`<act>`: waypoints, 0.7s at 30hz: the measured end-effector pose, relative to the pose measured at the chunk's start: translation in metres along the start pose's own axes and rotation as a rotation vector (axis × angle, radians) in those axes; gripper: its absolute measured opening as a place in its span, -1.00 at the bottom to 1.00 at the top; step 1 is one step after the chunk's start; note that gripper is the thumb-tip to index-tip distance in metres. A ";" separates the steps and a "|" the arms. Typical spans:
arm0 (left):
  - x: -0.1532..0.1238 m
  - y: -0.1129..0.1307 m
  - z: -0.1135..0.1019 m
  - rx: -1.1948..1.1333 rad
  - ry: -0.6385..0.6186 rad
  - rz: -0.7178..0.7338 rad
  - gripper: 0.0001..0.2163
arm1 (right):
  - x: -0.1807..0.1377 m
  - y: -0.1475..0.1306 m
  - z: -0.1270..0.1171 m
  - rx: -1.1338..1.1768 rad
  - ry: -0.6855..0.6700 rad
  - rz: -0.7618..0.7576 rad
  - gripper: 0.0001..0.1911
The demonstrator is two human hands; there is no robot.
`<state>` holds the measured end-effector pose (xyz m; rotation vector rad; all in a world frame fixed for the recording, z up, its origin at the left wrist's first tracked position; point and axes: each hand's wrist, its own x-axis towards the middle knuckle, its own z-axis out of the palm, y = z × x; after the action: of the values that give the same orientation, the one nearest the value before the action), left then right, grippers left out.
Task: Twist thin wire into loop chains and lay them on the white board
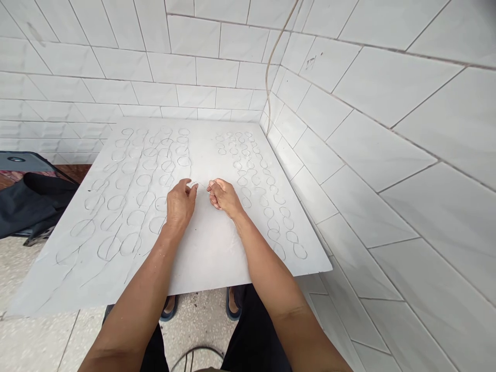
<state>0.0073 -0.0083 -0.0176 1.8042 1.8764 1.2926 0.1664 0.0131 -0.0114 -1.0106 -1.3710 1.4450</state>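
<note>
A white board (209, 248) lies flat in front of me, covered with rows of thin wire loops. Larger loops (127, 181) fill its left half and smaller loops (263, 191) run down its right half. My left hand (180, 204) and my right hand (223, 196) rest near the board's middle, close together. Both pinch the ends of a thin wire piece (199, 184) stretched between their fingertips. The wire is very fine and hard to make out.
White tiled walls close in behind the board and along the right. A thin cable (271, 67) hangs down the corner. A dark bag and folded cloth (31, 201) lie on the floor at left. My feet in sandals (170, 307) show below the board.
</note>
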 end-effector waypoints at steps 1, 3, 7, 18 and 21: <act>0.001 0.000 -0.001 0.005 0.001 0.043 -0.71 | 0.001 0.000 -0.001 0.008 -0.007 0.000 -0.62; 0.002 -0.001 -0.003 0.022 0.005 0.117 -0.71 | 0.001 0.001 -0.002 0.018 -0.024 0.001 -0.62; 0.003 -0.002 -0.004 0.082 0.013 0.150 -0.74 | 0.002 0.002 -0.001 0.025 -0.041 0.014 -0.59; 0.002 0.003 -0.004 0.080 -0.012 0.027 -0.63 | 0.001 0.001 0.005 0.024 -0.064 0.015 -0.59; 0.001 0.004 -0.005 0.048 -0.022 -0.014 -0.64 | 0.000 0.000 0.005 -0.003 -0.076 0.022 -0.60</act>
<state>0.0062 -0.0096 -0.0118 1.8174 1.9208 1.2276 0.1615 0.0116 -0.0110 -0.9843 -1.4213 1.5113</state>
